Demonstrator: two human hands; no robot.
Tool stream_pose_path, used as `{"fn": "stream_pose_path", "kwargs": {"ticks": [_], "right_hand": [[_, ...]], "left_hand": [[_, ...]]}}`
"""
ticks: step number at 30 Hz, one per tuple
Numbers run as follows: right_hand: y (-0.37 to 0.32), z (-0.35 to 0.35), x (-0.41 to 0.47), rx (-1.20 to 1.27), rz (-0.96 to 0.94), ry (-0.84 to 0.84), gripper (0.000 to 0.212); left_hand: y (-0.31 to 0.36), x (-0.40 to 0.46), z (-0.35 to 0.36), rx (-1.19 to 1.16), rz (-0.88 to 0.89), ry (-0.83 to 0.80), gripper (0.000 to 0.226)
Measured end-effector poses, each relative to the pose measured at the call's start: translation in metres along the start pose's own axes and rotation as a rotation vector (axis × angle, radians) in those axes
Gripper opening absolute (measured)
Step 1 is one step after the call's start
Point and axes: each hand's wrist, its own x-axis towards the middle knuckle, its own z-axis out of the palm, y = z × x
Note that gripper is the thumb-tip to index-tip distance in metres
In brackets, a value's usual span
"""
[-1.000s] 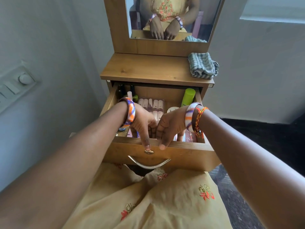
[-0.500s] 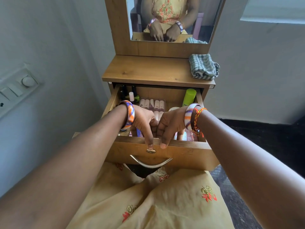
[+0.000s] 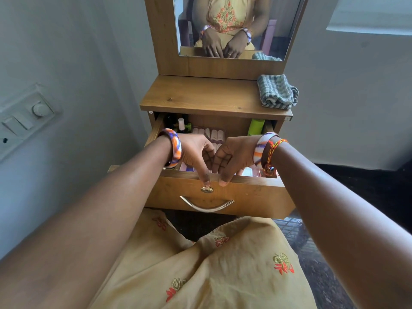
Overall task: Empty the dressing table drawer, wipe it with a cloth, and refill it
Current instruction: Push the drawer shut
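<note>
Drawer (image 3: 223, 192) open at centre, contents inside. Left hand (image 3: 196, 152) and right hand (image 3: 231, 156) curled over its front edge, touching. Folded cloth (image 3: 277, 92) on tabletop (image 3: 200, 97) at 1 o'clock; green tube (image 3: 256, 127) in back corner.

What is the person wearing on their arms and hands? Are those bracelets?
Yes. The left hand has a chunky bangle at its wrist, swirled in orange, purple and white. The right hand has a matching bangle, plus a darker plain bangle and a knotted red and yellow thread beside it. The arms are bare, with no sleeves showing. In the mirror, rings show on the fingers.
</note>
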Motion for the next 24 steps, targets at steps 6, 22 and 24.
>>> {"fn": "stream_pose_path", "kwargs": {"ticks": [6, 22, 24], "right_hand": [[0.001, -0.004, 0.004, -0.071, -0.023, 0.154, 0.03], [0.01, 0.014, 0.031, -0.337, -0.031, 0.793, 0.07], [0.011, 0.016, 0.035, -0.343, 0.008, 0.833, 0.08]], "left_hand": [[-0.002, 0.002, 0.0, -0.05, 0.023, 0.216, 0.054], [-0.006, 0.023, -0.014, 0.305, -0.053, 0.681, 0.106], [-0.006, 0.026, -0.017, 0.313, -0.064, 0.682, 0.108]]}}
